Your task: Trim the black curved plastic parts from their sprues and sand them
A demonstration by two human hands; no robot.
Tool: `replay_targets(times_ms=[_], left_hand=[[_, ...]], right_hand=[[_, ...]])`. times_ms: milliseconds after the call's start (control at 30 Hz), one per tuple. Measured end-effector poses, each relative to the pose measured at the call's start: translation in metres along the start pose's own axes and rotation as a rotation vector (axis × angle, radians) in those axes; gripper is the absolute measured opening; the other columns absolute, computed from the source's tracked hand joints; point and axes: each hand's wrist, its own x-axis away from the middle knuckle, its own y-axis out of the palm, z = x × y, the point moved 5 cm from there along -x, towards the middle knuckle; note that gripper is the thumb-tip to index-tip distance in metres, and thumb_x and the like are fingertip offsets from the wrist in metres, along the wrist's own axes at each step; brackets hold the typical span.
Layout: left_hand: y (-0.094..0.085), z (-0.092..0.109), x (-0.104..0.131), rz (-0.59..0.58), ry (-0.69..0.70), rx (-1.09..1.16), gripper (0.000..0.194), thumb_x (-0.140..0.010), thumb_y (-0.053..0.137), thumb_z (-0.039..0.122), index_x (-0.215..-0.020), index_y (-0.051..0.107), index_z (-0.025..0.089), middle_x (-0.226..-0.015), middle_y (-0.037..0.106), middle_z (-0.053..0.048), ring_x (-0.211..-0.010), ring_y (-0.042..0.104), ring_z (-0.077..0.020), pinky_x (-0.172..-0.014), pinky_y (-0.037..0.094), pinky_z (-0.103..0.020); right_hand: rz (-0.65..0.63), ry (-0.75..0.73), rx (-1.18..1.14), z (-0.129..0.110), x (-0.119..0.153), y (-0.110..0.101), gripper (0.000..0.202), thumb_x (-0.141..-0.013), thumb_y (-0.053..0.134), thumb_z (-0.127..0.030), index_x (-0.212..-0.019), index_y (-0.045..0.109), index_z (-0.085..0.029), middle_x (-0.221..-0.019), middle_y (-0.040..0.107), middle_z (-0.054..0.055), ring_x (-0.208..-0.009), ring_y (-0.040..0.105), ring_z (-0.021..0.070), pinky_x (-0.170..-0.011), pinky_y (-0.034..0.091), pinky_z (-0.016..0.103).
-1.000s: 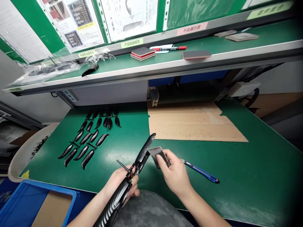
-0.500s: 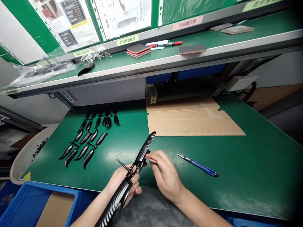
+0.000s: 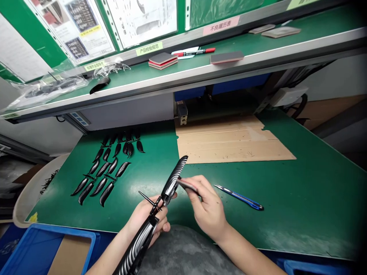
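My left hand is closed round the middle of a long black part with shiny ribbed, blade-like ends and a thin sprue sticking out to the left. The part slants from the lower left up to the right. Between the thumb and fingers of my right hand is a thin sanding pad, grey with a reddish layer. Its tip touches or lies very near the right edge of the upper blade. Similar black parts lie in two rows on the green table at the left.
A blue craft knife lies right of my hands, with cardboard behind. The shelf above bears stacked pads, a red marker and plastic bags. A blue tray and a pale bin are at the lower left.
My right hand has shifted slightly right, and the pad has turned so that more of its face shows. My left hand still holds the black part. The camera view has shifted slightly.
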Motion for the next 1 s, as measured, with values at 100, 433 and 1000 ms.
replay_targets(times_ms=[100,433,1000], left_hand=[[-0.01,0.0,-0.002,0.028,0.02,-0.005,0.021,-0.085,0.055,0.024,-0.098,0.064,0.011,-0.04,0.031,0.011,-0.032,0.025,-0.0028,-0.052,0.036,-0.022],[-0.034,0.066,0.023,0.114,0.24,-0.631,0.05,-0.088,0.052,0.042,-0.134,0.048,0.021,-0.059,0.043,0.005,-0.05,0.035,-0.0078,-0.063,0.038,-0.027],[0.013,0.056,-0.003,0.003,0.223,-1.519,0.043,-0.078,0.064,0.044,-0.113,0.053,0.022,-0.071,0.055,0.004,-0.065,0.049,-0.0131,-0.06,0.035,-0.024]], right_hand=[[-0.329,-0.08,-0.025,-0.005,-0.003,0.006,0.029,-0.094,0.042,-0.017,-0.109,0.065,-0.026,-0.093,0.06,0.004,-0.086,0.058,0.0144,-0.075,0.051,0.028],[-0.534,-0.085,0.635,0.083,0.026,0.004,0.04,-0.088,0.052,-0.019,-0.126,0.054,-0.031,-0.121,0.059,0.007,-0.112,0.05,0.0248,-0.092,0.045,0.045],[-0.803,-0.26,0.743,0.004,-0.024,0.045,0.017,-0.077,0.067,-0.032,-0.083,0.056,-0.021,-0.078,0.067,0.001,-0.074,0.061,0.0184,-0.067,0.036,0.031]])
